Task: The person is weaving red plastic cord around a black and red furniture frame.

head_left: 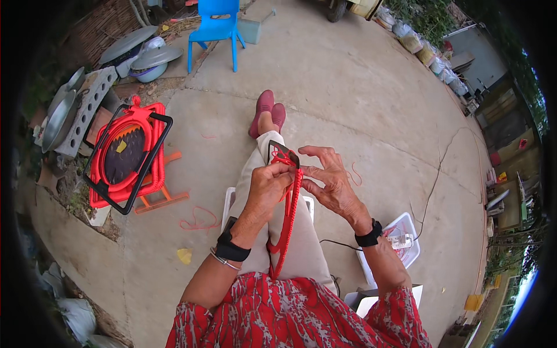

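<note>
Across my lap stands a narrow black frame wrapped in red cord (285, 238), seen nearly edge-on. Its upper end shows bare black bar and loose loops of red cord (282, 154). My left hand (271, 187) is closed on the frame near that end, fingertips pressed together at the cord. On the other side is my right hand (329, 181), its fingers spread and the index finger lifted away. Its middle fingertip and thumb are at the wrapped edge; whether they touch a strand is too small to tell. Both wrists wear black bands.
Left, a stack of red-wrapped black frames (152, 168) rests on an orange stand (165, 200). A white plastic basket (409, 223) holding a power strip sits to my right. Red cord scraps (200, 219) lie on the concrete. Ahead is a blue chair (217, 28); metal pans (61, 119) lie far left.
</note>
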